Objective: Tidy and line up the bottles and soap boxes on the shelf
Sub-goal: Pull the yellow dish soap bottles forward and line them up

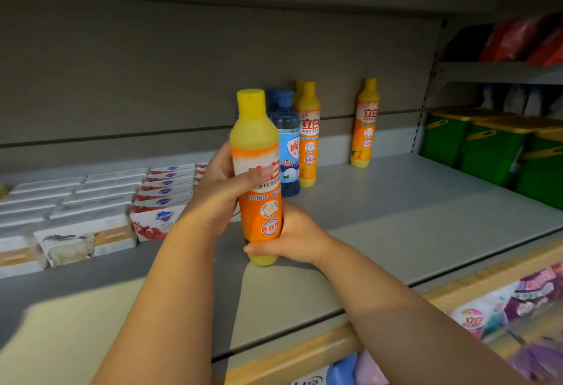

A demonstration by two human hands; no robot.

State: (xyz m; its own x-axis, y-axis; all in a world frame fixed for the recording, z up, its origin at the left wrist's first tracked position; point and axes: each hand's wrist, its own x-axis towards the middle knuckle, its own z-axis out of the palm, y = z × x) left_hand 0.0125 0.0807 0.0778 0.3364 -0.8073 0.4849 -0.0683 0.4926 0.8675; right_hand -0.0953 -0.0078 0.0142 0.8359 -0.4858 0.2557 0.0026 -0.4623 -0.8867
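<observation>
Both hands hold a yellow-and-orange dish soap bottle [259,171] upright near the front of the grey shelf [411,217]. My left hand [219,189] grips its middle, thumb across the label. My right hand [292,238] wraps round its base. Behind it stand a blue bottle [288,147] and two more orange bottles [308,134], one behind the other. Another orange bottle [364,122] stands alone to the right. Soap boxes [91,202] lie in rows on the left of the shelf, red-and-white ones [164,195] nearest the hands.
Green tubs with yellow lids [487,147] stand on the neighbouring shelf at right, with red packets [524,40] above. Colourful detergent bags [502,317] fill the lower shelf at the bottom right. A wooden strip [304,351] edges the shelf front.
</observation>
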